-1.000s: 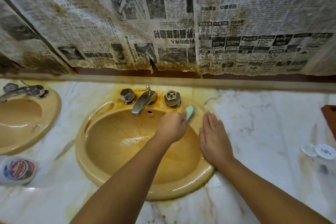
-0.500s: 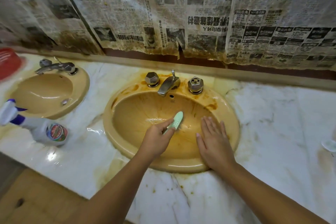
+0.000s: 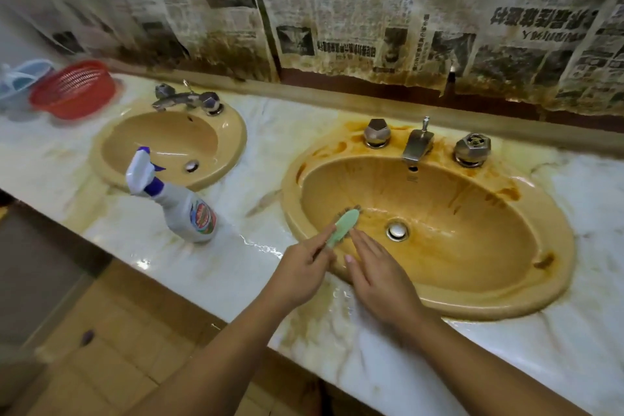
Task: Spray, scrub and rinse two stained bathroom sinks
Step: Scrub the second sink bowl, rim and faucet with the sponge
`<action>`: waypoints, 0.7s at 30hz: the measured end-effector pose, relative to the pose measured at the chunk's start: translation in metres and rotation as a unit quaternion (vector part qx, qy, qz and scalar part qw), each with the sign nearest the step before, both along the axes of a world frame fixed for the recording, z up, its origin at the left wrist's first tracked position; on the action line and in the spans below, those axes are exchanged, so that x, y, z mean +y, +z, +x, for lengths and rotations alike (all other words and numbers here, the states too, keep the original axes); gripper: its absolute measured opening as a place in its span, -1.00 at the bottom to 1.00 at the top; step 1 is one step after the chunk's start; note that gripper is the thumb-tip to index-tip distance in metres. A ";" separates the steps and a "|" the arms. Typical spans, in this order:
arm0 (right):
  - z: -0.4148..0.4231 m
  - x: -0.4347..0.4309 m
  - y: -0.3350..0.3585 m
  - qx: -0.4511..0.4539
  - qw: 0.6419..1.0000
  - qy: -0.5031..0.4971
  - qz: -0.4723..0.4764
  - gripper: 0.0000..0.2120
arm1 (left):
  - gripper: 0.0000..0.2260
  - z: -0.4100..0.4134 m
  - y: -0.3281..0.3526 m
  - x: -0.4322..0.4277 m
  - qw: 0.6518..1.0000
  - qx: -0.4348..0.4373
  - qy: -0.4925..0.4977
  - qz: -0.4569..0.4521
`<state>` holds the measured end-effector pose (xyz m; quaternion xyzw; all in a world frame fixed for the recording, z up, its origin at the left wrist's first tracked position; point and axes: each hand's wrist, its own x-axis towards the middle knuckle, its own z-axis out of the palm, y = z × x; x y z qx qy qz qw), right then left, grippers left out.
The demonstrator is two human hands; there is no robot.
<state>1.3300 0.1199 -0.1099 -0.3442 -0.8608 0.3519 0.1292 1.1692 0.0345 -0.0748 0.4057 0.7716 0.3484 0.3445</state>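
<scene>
A single wide-angle view from the person's head looks forward and down across the counter (image 3: 270, 145); the right sink (image 3: 456, 213) lies close below, right of centre; the left sink (image 3: 162, 135) sits farther off, upper left; newspaper (image 3: 337, 10) fills the top; floor (image 3: 101, 331) shows at lower left.

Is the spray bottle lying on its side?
No, the spray bottle stands on its base on the counter, beside the left sink.
</scene>
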 end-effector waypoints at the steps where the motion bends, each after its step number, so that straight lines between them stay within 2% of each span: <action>1: -0.010 -0.005 0.000 0.003 1.000 -0.019 -0.005 -0.46 | -0.59 -0.006 -0.003 -0.001 1.000 -0.011 -0.012 -0.001; 5: -0.026 -0.013 0.003 0.015 0.992 -0.118 -0.037 -0.49 | -0.59 -0.021 -0.010 0.014 0.998 -0.040 -0.054 -0.018; 12: -0.014 -0.009 0.012 0.082 0.971 -0.202 -0.093 -0.50 | -0.60 -0.017 -0.007 0.045 0.993 -0.091 -0.072 -0.027; 17: 0.000 0.002 0.015 0.127 0.958 -0.226 -0.124 -0.49 | -0.71 -0.004 0.005 0.063 0.994 -0.019 -0.111 -0.008; 21: 0.012 0.009 0.026 0.152 0.950 -0.234 -0.138 -0.52 | -0.70 0.004 0.006 0.078 0.992 0.001 -0.130 0.009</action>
